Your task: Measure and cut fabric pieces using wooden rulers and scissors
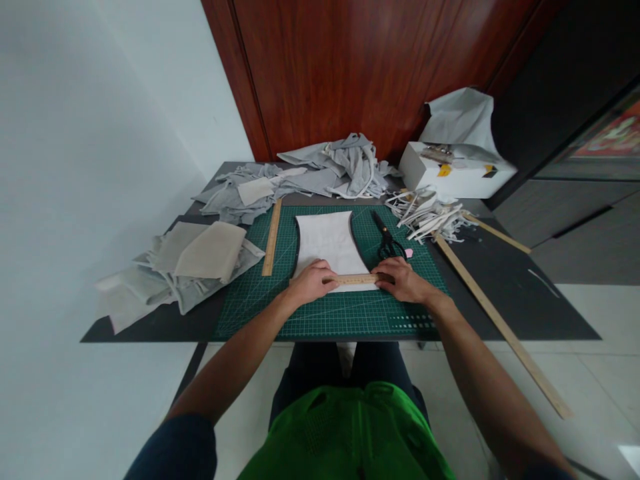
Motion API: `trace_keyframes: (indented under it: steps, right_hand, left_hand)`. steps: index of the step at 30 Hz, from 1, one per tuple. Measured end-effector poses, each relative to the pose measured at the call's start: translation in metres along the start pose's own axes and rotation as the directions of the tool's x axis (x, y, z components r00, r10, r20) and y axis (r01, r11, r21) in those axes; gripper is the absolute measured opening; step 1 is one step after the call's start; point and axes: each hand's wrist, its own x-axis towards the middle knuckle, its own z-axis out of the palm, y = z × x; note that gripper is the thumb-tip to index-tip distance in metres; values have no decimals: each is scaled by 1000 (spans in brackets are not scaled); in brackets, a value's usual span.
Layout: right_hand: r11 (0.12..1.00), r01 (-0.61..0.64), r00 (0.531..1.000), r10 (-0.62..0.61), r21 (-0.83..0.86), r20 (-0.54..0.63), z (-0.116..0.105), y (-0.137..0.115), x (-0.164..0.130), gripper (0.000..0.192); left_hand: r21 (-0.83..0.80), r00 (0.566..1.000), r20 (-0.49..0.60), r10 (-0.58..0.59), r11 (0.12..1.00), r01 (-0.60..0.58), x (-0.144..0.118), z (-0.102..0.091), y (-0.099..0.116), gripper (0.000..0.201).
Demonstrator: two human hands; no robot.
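A white fabric piece (327,241) with curved sides lies on a dark piece on the green cutting mat (325,313). A short wooden ruler (356,279) lies across its near edge. My left hand (311,282) presses on the ruler's left end, fingers curled over it. At the ruler's right end my right hand (403,279) holds it down. Black scissors (385,237) lie on the mat just beyond my right hand, beside a small pink item (409,253).
A second wooden ruler (271,237) lies along the mat's left side. Grey fabric pieces (195,263) are stacked at left and heaped at the back (340,167). White strips (427,215), a white box (453,175) and a long wooden stick (500,323) are at right.
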Motion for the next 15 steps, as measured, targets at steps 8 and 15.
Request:
trace_keyframes:
  steps: [8,15]
  right_hand:
    - [974,193,979,-182,121,-93,10,-28,21,45]
    - [964,214,976,-203,159,-81,10,-26,14,29]
  left_hand:
    - [69,1000,-7,31,997,-30,-1,2,1,14]
    - [118,996,-27,85,990,-82,-4,2,3,11]
